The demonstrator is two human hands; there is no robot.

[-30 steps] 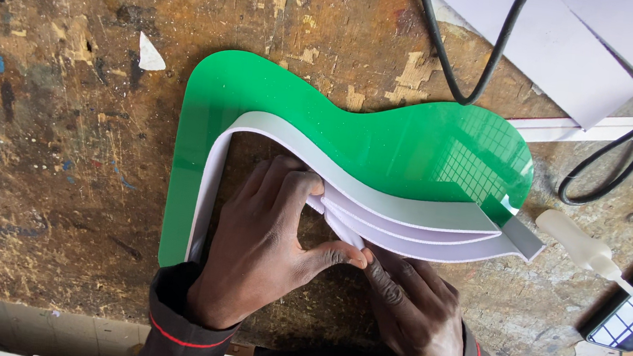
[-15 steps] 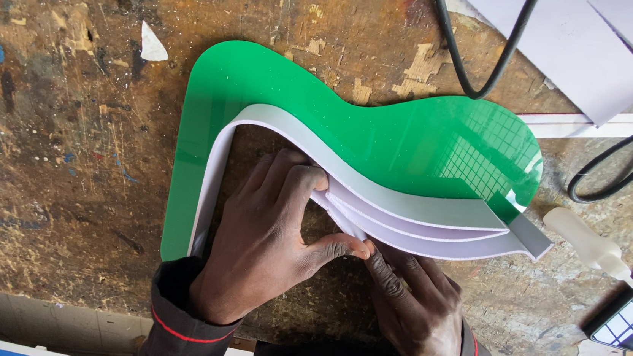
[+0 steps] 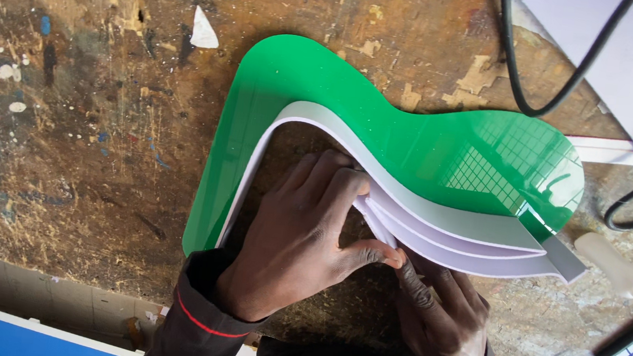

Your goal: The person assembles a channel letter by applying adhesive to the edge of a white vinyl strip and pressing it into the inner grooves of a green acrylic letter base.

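We work at a worn, paint-spattered wooden table (image 3: 82, 150), on which a curved green acrylic panel (image 3: 426, 146) lies flat. A white plastic strip (image 3: 407, 190) stands on edge along the panel's inner curve, with further white strips (image 3: 463, 244) layered just beside it toward the right end. Our left hand (image 3: 303, 242) rests inside the curve, fingers (image 3: 332, 175) pressed against the strip and thumb closed onto a thin white strip at mid-span. Our right hand (image 3: 438, 315) sits just below, touching the left thumb and pinching the same strip from underneath. A black cable (image 3: 537, 98) loops beyond the panel, and a white nozzle (image 3: 614, 265) lies near its right tip.
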